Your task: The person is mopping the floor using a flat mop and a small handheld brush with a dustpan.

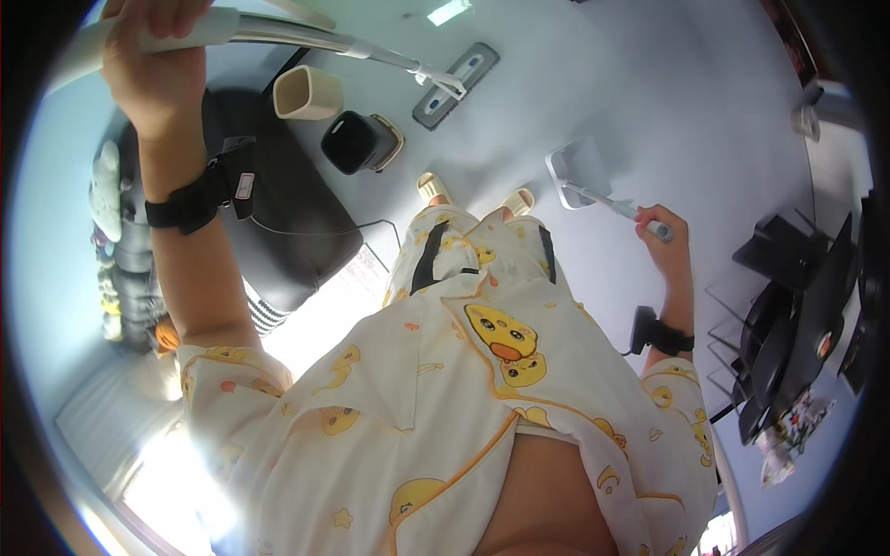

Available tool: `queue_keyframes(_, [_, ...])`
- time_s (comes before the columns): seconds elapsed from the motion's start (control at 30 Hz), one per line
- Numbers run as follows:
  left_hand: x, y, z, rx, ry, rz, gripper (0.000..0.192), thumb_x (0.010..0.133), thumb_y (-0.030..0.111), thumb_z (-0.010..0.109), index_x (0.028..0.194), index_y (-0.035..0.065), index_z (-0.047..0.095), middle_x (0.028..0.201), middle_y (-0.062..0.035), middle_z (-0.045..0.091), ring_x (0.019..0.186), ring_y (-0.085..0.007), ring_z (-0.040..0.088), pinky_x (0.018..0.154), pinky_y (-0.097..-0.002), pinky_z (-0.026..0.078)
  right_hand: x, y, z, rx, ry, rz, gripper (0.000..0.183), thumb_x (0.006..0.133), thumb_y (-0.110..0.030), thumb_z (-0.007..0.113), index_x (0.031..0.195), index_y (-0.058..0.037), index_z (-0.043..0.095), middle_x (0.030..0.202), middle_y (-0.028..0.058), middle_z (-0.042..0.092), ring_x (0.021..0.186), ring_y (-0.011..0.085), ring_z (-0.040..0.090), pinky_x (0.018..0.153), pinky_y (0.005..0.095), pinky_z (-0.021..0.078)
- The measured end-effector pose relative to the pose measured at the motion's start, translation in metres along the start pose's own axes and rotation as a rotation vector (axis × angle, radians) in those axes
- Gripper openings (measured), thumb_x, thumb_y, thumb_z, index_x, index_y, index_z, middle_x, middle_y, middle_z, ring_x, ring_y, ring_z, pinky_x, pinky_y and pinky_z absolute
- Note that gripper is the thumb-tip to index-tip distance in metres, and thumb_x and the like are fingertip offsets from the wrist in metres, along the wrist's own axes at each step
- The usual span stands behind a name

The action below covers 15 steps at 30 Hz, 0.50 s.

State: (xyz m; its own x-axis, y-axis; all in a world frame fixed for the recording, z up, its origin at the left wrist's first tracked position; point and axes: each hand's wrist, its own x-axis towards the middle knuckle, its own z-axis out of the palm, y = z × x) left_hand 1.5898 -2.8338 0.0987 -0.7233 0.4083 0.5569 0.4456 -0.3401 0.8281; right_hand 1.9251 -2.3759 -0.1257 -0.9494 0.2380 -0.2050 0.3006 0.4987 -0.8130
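At the upper left my left hand (156,69) is closed around the thick white handle of a broom (292,31) with a metal pole. The broom's wide grey head (456,86) rests on the floor at the top centre, its bristles along the far lower edge. On the right my right hand (664,240) grips the grey-ended handle of a small dustpan (583,174), whose white pan lies by my right foot. Each wrist wears a black strap with a small device.
A beige bin (309,92) and a black bin (354,142) stand left of my feet, beside a black sofa (278,181). Black chairs (772,340) with thin metal legs are on the right. A cable runs from my left wrist.
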Motion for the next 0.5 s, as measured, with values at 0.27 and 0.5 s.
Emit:
queue_keyframes(0.27, [-0.055, 0.100, -0.085, -0.087, -0.083, 0.023, 0.020, 0.091, 0.022, 0.046, 0.073, 0.0167, 0.041, 0.069, 0.0024, 0.036, 0.068, -0.0137, 0.037, 0.078, -0.0350, 0.031, -0.012, -0.096, 0.059, -0.082, 0.055, -0.078, 0.007, 0.077, -0.001, 0.067, 0.083, -0.0005, 0.063, 0.080, 0.0070, 0.065, 0.071, 0.0130, 0.057, 0.065, 0.0274, 0.0455])
queue_keyframes(0.5, [-0.075, 0.146, -0.115, -0.085, -0.090, 0.311, 0.029, 0.098, 0.028, 0.059, 0.083, 0.0141, 0.038, 0.059, 0.0027, 0.043, 0.051, -0.0087, 0.042, 0.055, -0.0255, 0.038, -0.036, -0.162, 0.092, -0.167, 0.154, 0.004, 0.011, 0.076, -0.004, 0.069, 0.087, -0.0016, 0.067, 0.082, 0.0045, 0.067, 0.073, 0.0119, 0.057, 0.067, 0.0263, 0.0450])
